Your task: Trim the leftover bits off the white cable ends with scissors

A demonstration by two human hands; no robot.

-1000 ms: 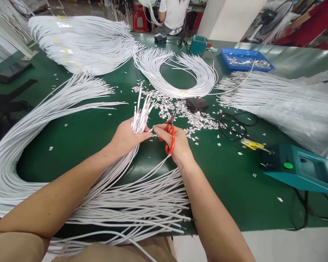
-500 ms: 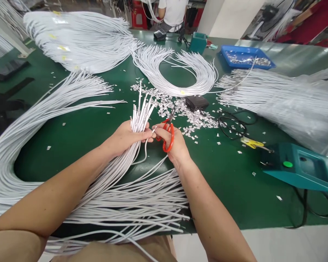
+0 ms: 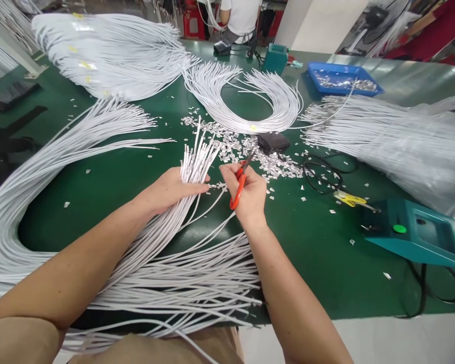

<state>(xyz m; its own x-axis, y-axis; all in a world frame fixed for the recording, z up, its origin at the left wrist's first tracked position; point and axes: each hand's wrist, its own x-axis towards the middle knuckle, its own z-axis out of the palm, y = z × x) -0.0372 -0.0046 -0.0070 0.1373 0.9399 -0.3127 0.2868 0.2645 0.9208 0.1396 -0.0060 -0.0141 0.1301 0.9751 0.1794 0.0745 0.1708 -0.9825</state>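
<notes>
My left hand (image 3: 174, 189) is closed round a bundle of white cables (image 3: 197, 162), whose ends fan upward above the thumb. One single cable (image 3: 213, 203) curves out of the bundle toward my right hand (image 3: 250, 194). That hand carries red-handled scissors (image 3: 239, 189), with the dark blades pointing up and away from me. Its thumb and forefinger are pinched together just right of the bundle; whether they grip anything besides the scissors is unclear. More loose cables (image 3: 197, 283) lie beneath my forearms, with their ends toward the right.
Small silvery scraps (image 3: 231, 141) litter the green table (image 3: 307, 263) around a black block (image 3: 273, 142). A teal device (image 3: 413, 230) with a yellow clip (image 3: 349, 198) stands at right. Cable bundles (image 3: 109, 55) and a blue tray (image 3: 343, 81) lie farther back. A person (image 3: 242, 17) is behind.
My right hand has moved slightly right, away from the left thumb, and the scissors have turned with it. The left hand still grips the bundle in nearly the same place.
</notes>
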